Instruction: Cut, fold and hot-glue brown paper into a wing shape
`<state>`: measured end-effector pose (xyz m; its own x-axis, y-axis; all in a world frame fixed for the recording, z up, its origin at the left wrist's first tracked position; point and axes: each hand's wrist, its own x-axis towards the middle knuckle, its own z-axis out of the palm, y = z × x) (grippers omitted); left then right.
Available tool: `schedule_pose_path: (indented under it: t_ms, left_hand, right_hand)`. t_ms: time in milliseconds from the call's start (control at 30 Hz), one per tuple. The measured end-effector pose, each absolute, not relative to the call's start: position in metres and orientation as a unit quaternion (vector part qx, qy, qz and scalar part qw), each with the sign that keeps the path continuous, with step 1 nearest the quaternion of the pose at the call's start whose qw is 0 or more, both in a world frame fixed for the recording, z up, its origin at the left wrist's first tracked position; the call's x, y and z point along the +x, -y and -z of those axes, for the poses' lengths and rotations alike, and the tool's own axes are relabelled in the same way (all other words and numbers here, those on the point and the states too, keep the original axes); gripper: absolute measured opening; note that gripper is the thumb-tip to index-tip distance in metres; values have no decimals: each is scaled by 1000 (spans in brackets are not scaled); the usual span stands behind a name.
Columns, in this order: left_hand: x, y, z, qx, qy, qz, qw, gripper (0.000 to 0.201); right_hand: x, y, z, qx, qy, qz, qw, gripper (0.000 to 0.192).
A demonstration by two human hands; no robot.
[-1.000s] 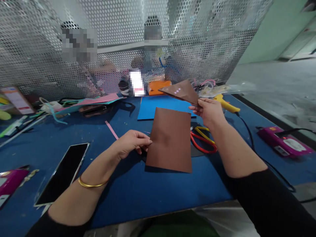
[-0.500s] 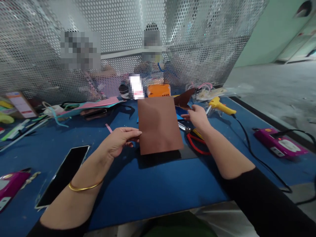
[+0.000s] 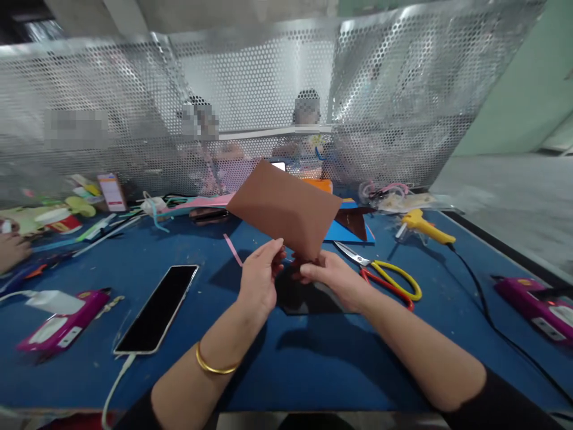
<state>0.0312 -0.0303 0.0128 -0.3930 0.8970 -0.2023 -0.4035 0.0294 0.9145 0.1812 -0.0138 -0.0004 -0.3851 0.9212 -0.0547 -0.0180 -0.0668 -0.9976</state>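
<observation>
A brown sheet (image 3: 286, 206), paper or thin card, is held up tilted over the table's middle. My left hand (image 3: 264, 272) pinches its lower edge between thumb and fingers. At the lower right corner my right hand (image 3: 329, 275) grips the same sheet, thumb on the near side; its other fingers are partly hidden. Below the hands lies a black flat piece (image 3: 304, 301) on the blue table. Scissors (image 3: 371, 266) with one yellow and one red handle rest just right of my right hand. Behind them are blue sheets (image 3: 340, 232) and a folded brown piece (image 3: 356, 221).
A phone (image 3: 159, 310) on a cable lies left of my left arm. Purple power strips (image 3: 67, 322) sit at both sides. A yellow glue gun (image 3: 427, 227) trails a black cord at right. A perforated metal screen (image 3: 268, 77) closes the back. Another person's hand (image 3: 13, 251) is at far left.
The brown sheet has turned from upright to slanted. My right hand has come from beside the scissors to its lower corner, and the left has moved along its edge. The view has shifted.
</observation>
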Motion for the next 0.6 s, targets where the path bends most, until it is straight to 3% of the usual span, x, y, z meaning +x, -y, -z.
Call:
schedule_pose_path:
  t_ms: [200,600]
  left_hand:
    - [41,37,-3,283,-517,-618,519,26]
    - [28,32,1,377,-537,-552,515,24]
  right_hand:
    - [164,21,11,-408,424,-628,508,39]
    - [189,6,7,-390,432,-659,475,31]
